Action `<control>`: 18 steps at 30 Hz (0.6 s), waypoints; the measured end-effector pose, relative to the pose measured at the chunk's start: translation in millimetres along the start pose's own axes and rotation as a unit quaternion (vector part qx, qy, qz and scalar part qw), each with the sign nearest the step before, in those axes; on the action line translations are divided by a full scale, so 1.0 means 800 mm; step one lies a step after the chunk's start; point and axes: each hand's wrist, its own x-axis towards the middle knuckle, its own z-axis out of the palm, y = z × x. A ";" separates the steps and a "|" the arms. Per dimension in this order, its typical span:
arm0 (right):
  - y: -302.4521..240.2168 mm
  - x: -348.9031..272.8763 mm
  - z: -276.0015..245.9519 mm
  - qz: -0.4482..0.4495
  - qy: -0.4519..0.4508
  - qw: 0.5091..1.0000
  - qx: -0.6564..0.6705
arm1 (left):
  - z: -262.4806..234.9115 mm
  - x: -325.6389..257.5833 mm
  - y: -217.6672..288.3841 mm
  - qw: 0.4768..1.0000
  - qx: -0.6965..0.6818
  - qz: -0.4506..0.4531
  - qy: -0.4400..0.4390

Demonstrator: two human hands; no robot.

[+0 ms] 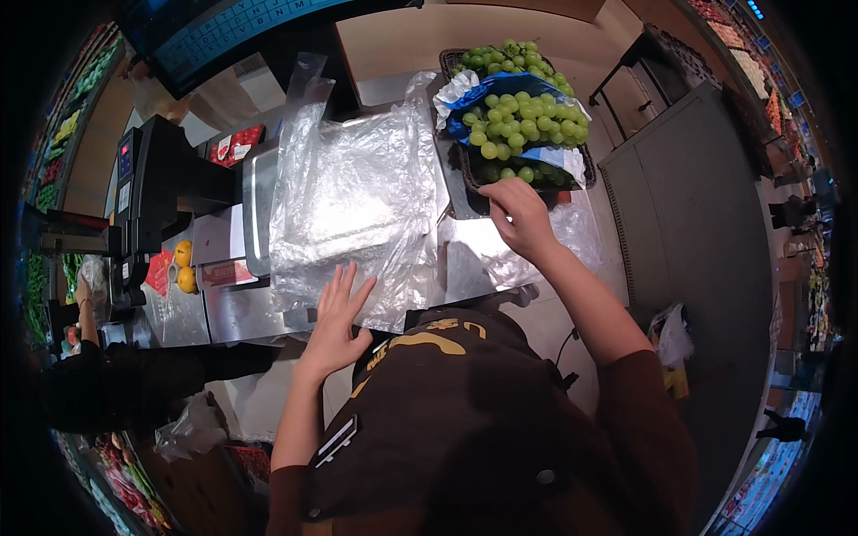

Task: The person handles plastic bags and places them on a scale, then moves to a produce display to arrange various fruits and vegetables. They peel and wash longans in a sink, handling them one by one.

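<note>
My left hand (338,322) is open, fingers spread, over the near edge of a clear plastic bag (353,179). The bag lies flat across a metal scale plate (259,205) on the counter. At the near edge of a dark woven basket (471,170), my right hand (521,219) has its fingers bent over the rim; their tips are partly hidden. Several bunches of green grapes (523,121) fill the basket, one of them resting in blue and white wrapping (451,116).
A screen with a keyboard display (250,36) stands at the far left, near a black device (147,188). Two yellow fruits (184,266) and red packages (235,146) lie left of the scale. More clear plastic (572,237) lies under my right wrist. Another person's hand (83,290) shows far left.
</note>
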 end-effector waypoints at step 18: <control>-0.028 -0.061 -0.121 0.273 0.123 0.693 0.656 | 0.019 0.139 0.124 0.985 -0.073 0.148 -0.042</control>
